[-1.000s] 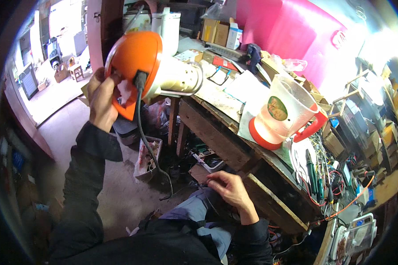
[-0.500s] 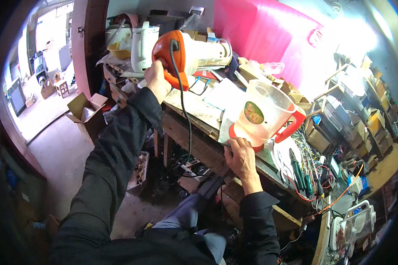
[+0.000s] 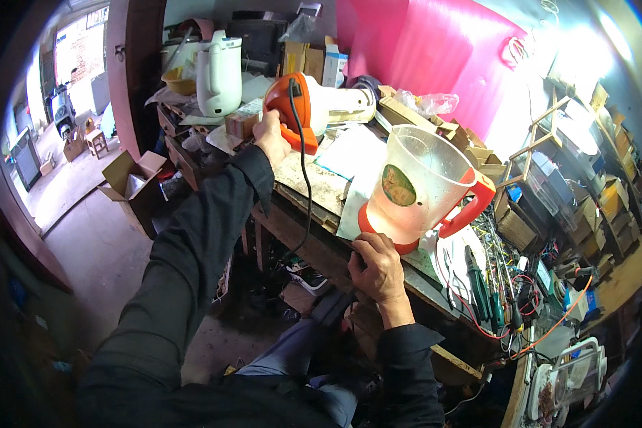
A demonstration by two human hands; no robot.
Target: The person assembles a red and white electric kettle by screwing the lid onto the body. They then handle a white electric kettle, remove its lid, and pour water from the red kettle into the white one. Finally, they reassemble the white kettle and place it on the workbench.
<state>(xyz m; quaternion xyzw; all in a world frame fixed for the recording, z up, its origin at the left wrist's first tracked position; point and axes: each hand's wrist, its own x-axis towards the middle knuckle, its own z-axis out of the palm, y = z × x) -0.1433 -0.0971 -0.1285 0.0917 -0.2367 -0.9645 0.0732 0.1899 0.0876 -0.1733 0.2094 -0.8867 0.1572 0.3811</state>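
Note:
My left hand (image 3: 272, 138) is closed round the orange handle of a soymilk maker's head (image 3: 292, 100). The head is held on its side above the bench, its white collar and pale cylindrical end pointing right. A dark cord (image 3: 304, 167) hangs from its orange top. To the right stands a clear jug (image 3: 424, 189), upright, with an orange base, an orange handle and an oval picture on its wall. My right hand (image 3: 379, 269) is at the bench's front edge, just below the jug's base. Its fingers are curled in, with nothing visible in them.
Pliers (image 3: 478, 285), screwdrivers and wires crowd the bench right of the jug. A white kettle-shaped jug (image 3: 220, 75) stands at the back left. Pink sheeting (image 3: 421, 57) covers something behind. An open carton (image 3: 132, 182) sits on the floor at left. Small boxes fill the right side.
My left hand has lowered the soymilk maker's head and shifted it slightly right. My right hand has drawn down a little, its fingers more curled. The view has also shifted slightly.

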